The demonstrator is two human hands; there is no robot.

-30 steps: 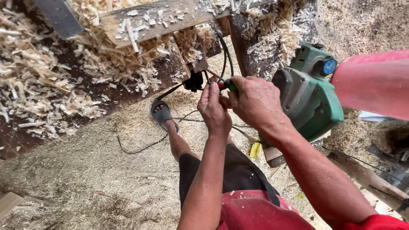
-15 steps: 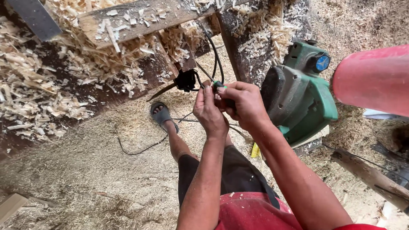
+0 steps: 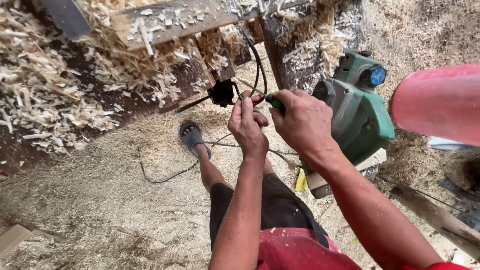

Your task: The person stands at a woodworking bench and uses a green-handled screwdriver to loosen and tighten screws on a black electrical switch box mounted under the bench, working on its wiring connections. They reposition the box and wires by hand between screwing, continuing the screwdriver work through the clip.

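Both hands work the black power cord [image 3: 257, 60] of the green electric planer [image 3: 357, 112]: right hand [image 3: 305, 122] clenched round its green-handled tool [image 3: 274, 102], left hand [image 3: 248, 125] fingers pinching cord; steady grip needed next

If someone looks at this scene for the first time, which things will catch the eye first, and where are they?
At centre, the left hand and right hand meet on a black cable and a small green-handled tool. Just right of them sits a big green power tool. Pale wood shavings cover the dark timber at upper left, and a sandalled foot stands on the sawdust floor below.
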